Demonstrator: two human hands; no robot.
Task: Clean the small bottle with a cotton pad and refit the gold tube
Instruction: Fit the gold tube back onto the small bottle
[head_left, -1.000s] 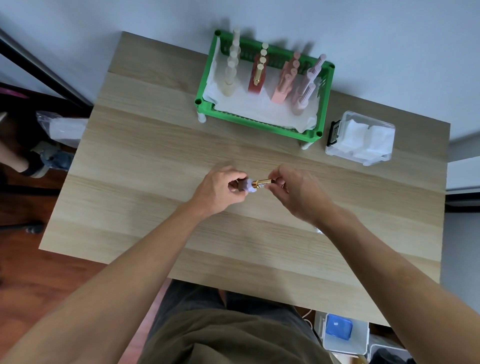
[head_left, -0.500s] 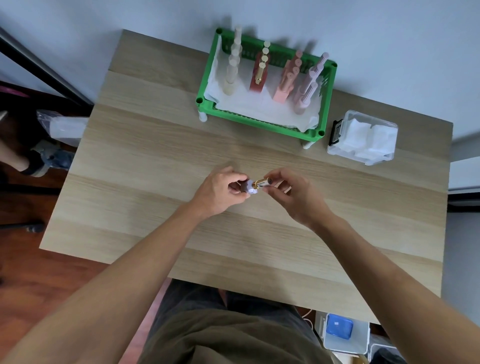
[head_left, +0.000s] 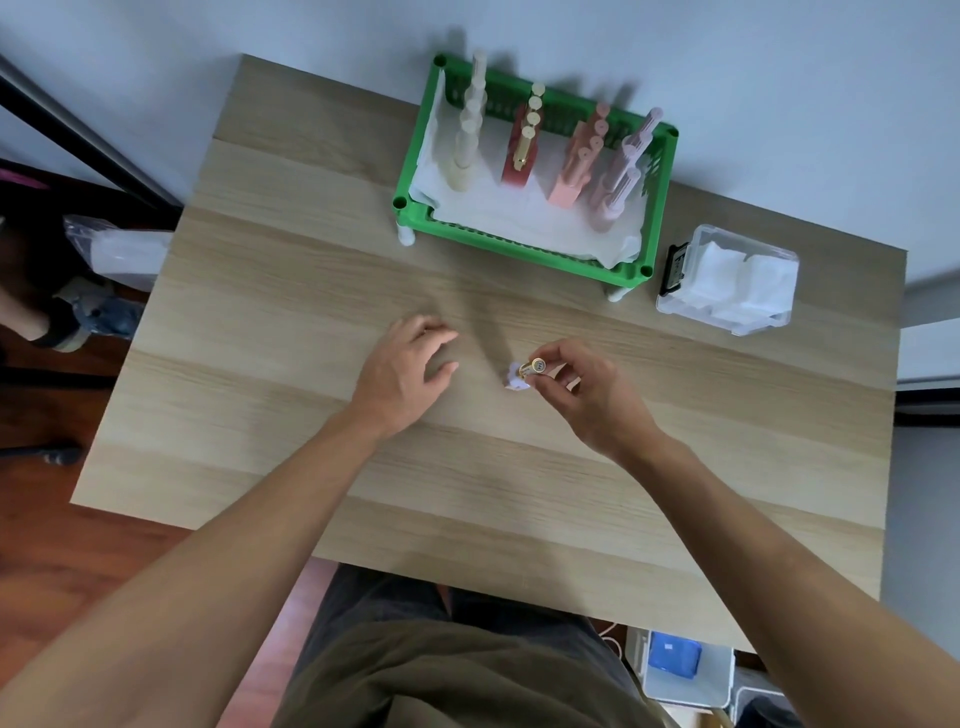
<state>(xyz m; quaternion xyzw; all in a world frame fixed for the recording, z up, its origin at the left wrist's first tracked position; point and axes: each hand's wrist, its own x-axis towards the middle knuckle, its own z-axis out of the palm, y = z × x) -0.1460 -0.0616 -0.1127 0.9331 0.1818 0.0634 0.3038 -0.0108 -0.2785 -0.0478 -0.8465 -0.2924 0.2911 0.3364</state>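
Observation:
A small pale lilac bottle (head_left: 515, 379) with a gold tube (head_left: 533, 367) fitted in its top is at the middle of the wooden table (head_left: 311, 312), tilted. My right hand (head_left: 587, 395) pinches the gold tube between thumb and fingers. My left hand (head_left: 402, 371) hovers about a hand's width to the left of the bottle, fingers spread, holding nothing. No cotton pad is in either hand.
A green basket (head_left: 519, 244) lined with white paper stands at the back and holds several rows of cream, red, peach and pink bottles. To its right is a clear box (head_left: 727, 280) of white cotton pads. A wall runs behind the table.
My left hand has let go of the bottle and moved left, opening its fingers. My right hand keeps the gold tube and bottle and has lowered them toward the table.

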